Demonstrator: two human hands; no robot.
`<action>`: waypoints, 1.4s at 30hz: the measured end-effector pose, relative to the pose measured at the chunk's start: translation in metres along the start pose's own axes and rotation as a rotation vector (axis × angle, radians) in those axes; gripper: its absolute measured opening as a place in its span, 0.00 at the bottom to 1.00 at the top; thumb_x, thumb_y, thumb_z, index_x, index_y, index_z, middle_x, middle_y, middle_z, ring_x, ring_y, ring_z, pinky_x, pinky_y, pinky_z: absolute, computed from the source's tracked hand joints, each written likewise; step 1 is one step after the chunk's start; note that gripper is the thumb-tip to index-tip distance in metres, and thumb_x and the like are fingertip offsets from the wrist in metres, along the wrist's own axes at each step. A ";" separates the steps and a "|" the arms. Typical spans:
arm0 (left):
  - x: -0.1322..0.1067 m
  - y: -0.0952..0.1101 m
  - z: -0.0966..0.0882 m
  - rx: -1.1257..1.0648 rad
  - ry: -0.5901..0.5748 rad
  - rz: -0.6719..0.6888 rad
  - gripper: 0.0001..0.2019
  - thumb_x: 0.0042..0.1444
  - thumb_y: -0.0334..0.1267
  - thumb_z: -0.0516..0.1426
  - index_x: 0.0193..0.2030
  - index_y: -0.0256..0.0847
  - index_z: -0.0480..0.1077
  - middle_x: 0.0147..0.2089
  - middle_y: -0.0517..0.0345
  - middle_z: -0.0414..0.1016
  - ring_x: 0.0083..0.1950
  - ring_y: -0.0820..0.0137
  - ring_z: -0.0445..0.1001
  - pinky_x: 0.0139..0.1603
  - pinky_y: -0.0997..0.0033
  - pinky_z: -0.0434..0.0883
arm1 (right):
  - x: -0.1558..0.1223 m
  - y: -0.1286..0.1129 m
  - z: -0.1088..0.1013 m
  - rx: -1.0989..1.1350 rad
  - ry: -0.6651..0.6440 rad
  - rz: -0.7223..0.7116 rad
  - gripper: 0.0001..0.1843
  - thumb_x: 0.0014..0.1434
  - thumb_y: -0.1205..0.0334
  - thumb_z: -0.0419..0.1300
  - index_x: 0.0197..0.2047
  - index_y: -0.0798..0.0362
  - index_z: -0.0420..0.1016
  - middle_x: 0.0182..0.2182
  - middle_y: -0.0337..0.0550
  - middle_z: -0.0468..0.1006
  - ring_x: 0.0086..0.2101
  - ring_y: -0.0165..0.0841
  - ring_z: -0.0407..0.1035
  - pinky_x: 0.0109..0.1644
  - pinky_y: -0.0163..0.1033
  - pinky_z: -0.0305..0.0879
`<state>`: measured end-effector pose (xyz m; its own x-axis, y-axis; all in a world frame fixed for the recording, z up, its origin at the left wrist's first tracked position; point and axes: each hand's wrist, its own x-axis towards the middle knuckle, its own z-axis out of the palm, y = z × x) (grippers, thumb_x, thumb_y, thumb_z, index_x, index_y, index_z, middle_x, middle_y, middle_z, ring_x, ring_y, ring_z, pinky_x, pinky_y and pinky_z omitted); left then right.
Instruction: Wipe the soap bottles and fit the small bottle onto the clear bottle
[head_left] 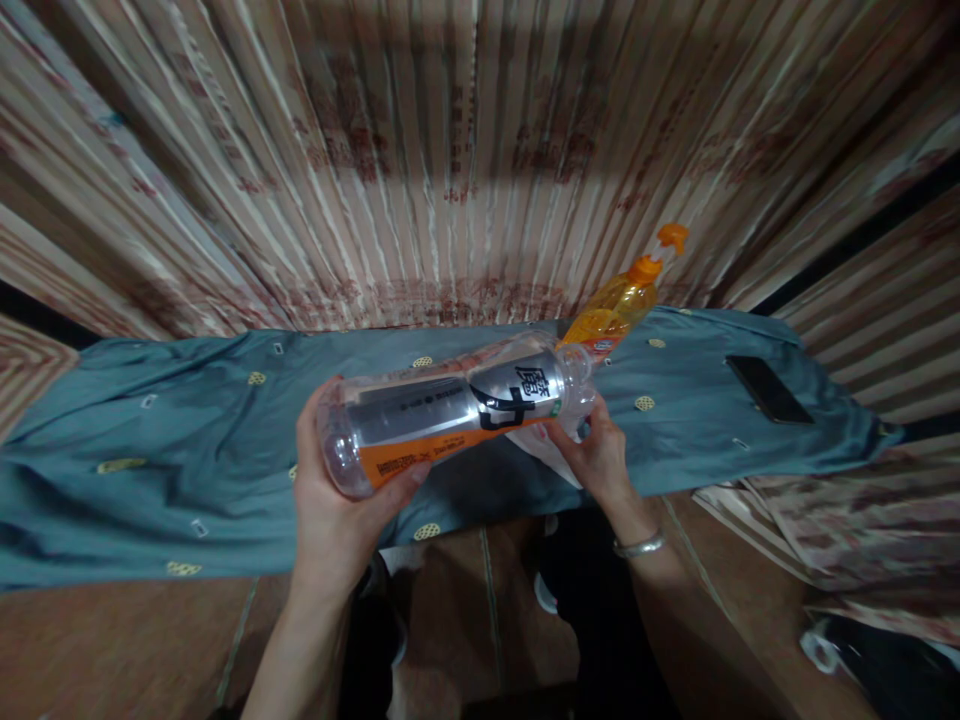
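A clear plastic drink bottle point(442, 415) with a silver, black and orange label lies tilted across my view, its neck toward the right and slightly raised. My left hand point(337, 490) wraps round its base, with the thumb along the orange part of the label. By the neck, the fingers of my right hand point(600, 455) are closed on a clear plastic piece point(576, 408); its exact kind is hard to make out. Just behind the neck stands a pump bottle point(611, 310) of yellow-orange liquid with an orange pump head. Something white point(551, 452) shows under my right hand.
A green-blue cloth point(187, 450) with yellow prints covers the long surface before me. On its right side lies a black phone point(769, 388). Patterned curtains point(450, 150) hang behind and at both sides. Below is a brown floor point(450, 620), with my legs over it.
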<state>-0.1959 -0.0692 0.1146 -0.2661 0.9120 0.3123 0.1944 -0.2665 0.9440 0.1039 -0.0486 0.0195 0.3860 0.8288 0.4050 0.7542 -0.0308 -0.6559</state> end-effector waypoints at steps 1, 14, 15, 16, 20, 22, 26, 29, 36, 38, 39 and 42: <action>0.000 0.000 0.000 -0.004 0.003 -0.002 0.51 0.34 0.45 0.78 0.68 0.47 0.66 0.66 0.48 0.71 0.64 0.51 0.75 0.66 0.49 0.74 | 0.000 0.000 0.000 0.001 -0.001 0.001 0.39 0.57 0.37 0.64 0.64 0.54 0.71 0.44 0.55 0.88 0.41 0.52 0.84 0.44 0.52 0.79; 0.000 0.002 -0.001 0.035 0.001 0.006 0.50 0.34 0.45 0.77 0.67 0.48 0.67 0.67 0.48 0.70 0.66 0.49 0.74 0.67 0.48 0.74 | -0.001 -0.001 0.000 0.002 -0.005 -0.011 0.39 0.58 0.37 0.63 0.64 0.54 0.71 0.44 0.54 0.88 0.42 0.52 0.84 0.44 0.51 0.79; 0.001 0.002 -0.001 0.039 0.003 0.008 0.50 0.34 0.45 0.77 0.67 0.48 0.67 0.67 0.48 0.70 0.66 0.49 0.74 0.67 0.49 0.74 | -0.001 -0.001 0.000 -0.001 -0.006 -0.013 0.39 0.58 0.37 0.63 0.64 0.54 0.70 0.44 0.54 0.88 0.42 0.51 0.84 0.44 0.51 0.79; 0.001 0.001 -0.001 0.040 0.005 0.009 0.50 0.33 0.45 0.77 0.67 0.48 0.67 0.67 0.48 0.70 0.66 0.50 0.74 0.67 0.49 0.75 | -0.001 0.000 0.000 -0.003 -0.006 -0.014 0.39 0.58 0.37 0.63 0.64 0.53 0.70 0.44 0.54 0.88 0.42 0.51 0.84 0.44 0.51 0.79; 0.000 0.001 -0.001 0.030 0.006 0.023 0.50 0.34 0.45 0.78 0.67 0.48 0.67 0.67 0.48 0.70 0.64 0.51 0.75 0.65 0.50 0.76 | -0.001 0.001 0.001 -0.007 0.005 -0.019 0.37 0.58 0.37 0.63 0.63 0.52 0.71 0.44 0.53 0.88 0.42 0.51 0.84 0.44 0.51 0.79; 0.000 0.001 -0.001 0.024 0.006 0.023 0.49 0.34 0.45 0.78 0.66 0.49 0.67 0.67 0.48 0.70 0.65 0.51 0.75 0.66 0.50 0.75 | -0.001 0.001 0.001 -0.004 0.004 -0.022 0.36 0.59 0.37 0.63 0.62 0.52 0.71 0.44 0.53 0.88 0.41 0.51 0.84 0.43 0.51 0.79; 0.000 0.000 -0.001 0.003 -0.001 0.009 0.50 0.34 0.44 0.78 0.67 0.49 0.67 0.67 0.49 0.71 0.66 0.51 0.74 0.66 0.50 0.75 | -0.001 0.001 0.001 -0.008 -0.013 -0.009 0.38 0.58 0.37 0.63 0.63 0.52 0.71 0.43 0.52 0.88 0.42 0.51 0.84 0.43 0.50 0.79; 0.000 -0.001 -0.002 0.006 0.004 0.036 0.50 0.34 0.45 0.78 0.67 0.49 0.67 0.67 0.49 0.70 0.65 0.51 0.75 0.64 0.52 0.77 | -0.001 0.000 0.001 -0.008 -0.009 -0.005 0.39 0.58 0.37 0.63 0.65 0.53 0.70 0.44 0.53 0.88 0.42 0.51 0.84 0.44 0.51 0.79; 0.001 0.001 -0.002 0.018 0.004 0.026 0.50 0.34 0.44 0.78 0.67 0.49 0.67 0.66 0.49 0.72 0.65 0.52 0.75 0.65 0.51 0.76 | -0.001 -0.001 0.001 -0.002 -0.001 -0.004 0.38 0.57 0.37 0.64 0.63 0.52 0.71 0.44 0.53 0.88 0.42 0.51 0.84 0.44 0.51 0.79; 0.001 0.002 -0.001 0.021 0.007 0.023 0.49 0.34 0.44 0.77 0.66 0.49 0.67 0.66 0.49 0.72 0.64 0.52 0.75 0.65 0.51 0.75 | -0.001 0.000 0.000 0.009 -0.002 -0.009 0.38 0.58 0.37 0.64 0.63 0.53 0.71 0.44 0.53 0.88 0.41 0.51 0.84 0.43 0.51 0.79; 0.001 0.003 -0.001 0.023 0.007 0.025 0.49 0.34 0.44 0.77 0.66 0.49 0.67 0.66 0.49 0.72 0.64 0.52 0.75 0.65 0.51 0.76 | -0.001 0.000 0.000 0.015 -0.002 -0.012 0.39 0.58 0.37 0.64 0.64 0.53 0.70 0.44 0.53 0.88 0.41 0.51 0.84 0.43 0.51 0.79; 0.001 0.003 -0.001 0.028 0.003 0.032 0.49 0.34 0.45 0.78 0.66 0.49 0.67 0.66 0.50 0.72 0.64 0.52 0.75 0.65 0.52 0.76 | -0.001 0.000 0.000 0.023 -0.007 -0.016 0.39 0.58 0.38 0.64 0.66 0.52 0.69 0.45 0.53 0.88 0.42 0.51 0.84 0.43 0.51 0.79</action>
<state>-0.1963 -0.0696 0.1181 -0.2622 0.9020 0.3430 0.2288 -0.2872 0.9301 0.1035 -0.0495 0.0192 0.3701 0.8332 0.4109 0.7477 -0.0046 -0.6641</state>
